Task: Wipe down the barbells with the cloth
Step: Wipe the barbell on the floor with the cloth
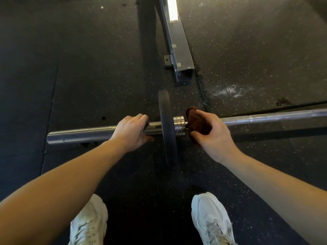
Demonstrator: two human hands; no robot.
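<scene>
Dark speckled rubber flooring [79, 68] is spreading out on every side of the plate [167, 124], and the barbell [265, 118] is lying across it with that single plate standing on edge. Just left of the plate the left hand [130, 131] is curling its fingers over the sleeve [79, 136], steadying it. Just right of the plate, against the collar [179, 125], the right hand [214, 133] is clenching the brown cloth [196, 121] around the shaft [238, 122]. With the bar riding on one round plate, I'd say a hard shove could be sending it rolling toward the white shoes [210, 214] on the plate's near side (or pinching knuckles against the collar). Beyond the plate a steel rack beam [178, 43] is ending close by, limiting any roll that way. Right of the plate the bare shaft is running out of view, offering the cloth a long open stroke.
</scene>
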